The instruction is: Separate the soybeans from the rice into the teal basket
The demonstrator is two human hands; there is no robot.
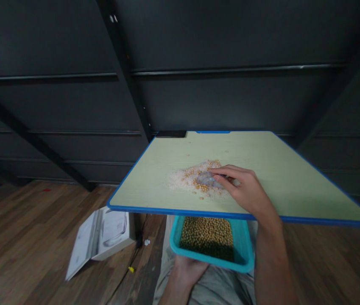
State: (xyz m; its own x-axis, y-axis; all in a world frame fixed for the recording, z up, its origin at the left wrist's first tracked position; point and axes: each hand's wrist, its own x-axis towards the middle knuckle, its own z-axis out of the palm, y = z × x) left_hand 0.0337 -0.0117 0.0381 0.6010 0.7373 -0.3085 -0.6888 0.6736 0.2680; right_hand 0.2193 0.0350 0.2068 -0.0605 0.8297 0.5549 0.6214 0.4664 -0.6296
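Note:
A low pile of pale rice-like grains (pixel 180 179) mixed with yellow soybeans (pixel 202 187) is spread over the pale green tabletop (pixel 256 156). My right hand (pixel 243 184) is closed, thumb and fingers pinching a translucent plastic piece (pixel 207 178) that rests in the pile; its exact kind is unclear. Below the table's near edge, a turquoise plastic tray (pixel 242 241) sits over my lap, with many soybeans (pixel 207 233) inside. They look darker and greener toward the tray's near side. My left hand (pixel 188 267) supports this tray from beneath, its fingers hidden under it.
A blue rim (pixel 180 210) edges the folding-style tabletop. At its far left corner lies a flat black object (pixel 171 134). An open white box (pixel 111 233) stands on the wooden floor at left, beside a dark cable (pixel 125 273). Dark panels (pixel 230 97) rise behind.

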